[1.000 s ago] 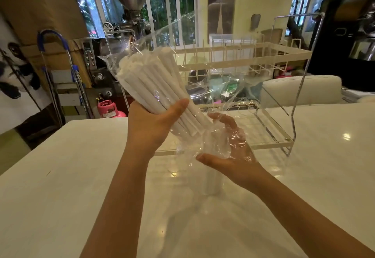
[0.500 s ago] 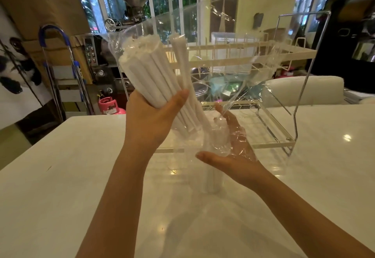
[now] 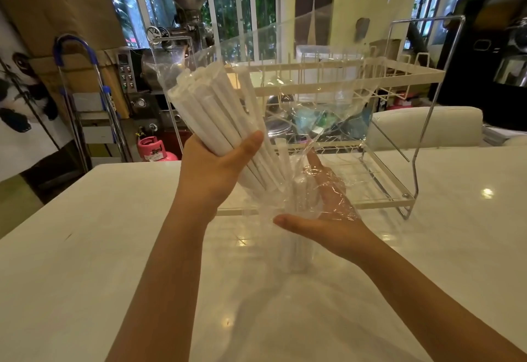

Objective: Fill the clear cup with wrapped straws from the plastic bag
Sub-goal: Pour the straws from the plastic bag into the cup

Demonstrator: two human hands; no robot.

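Straws slid lower; left hand grips them, right hand cupped.

Cup blurred behind bag, outline faint. Straws' lower ends hidden by left hand. Right hand fingers veiled by bag film (grip unclear). Table cut off at bottom edge.
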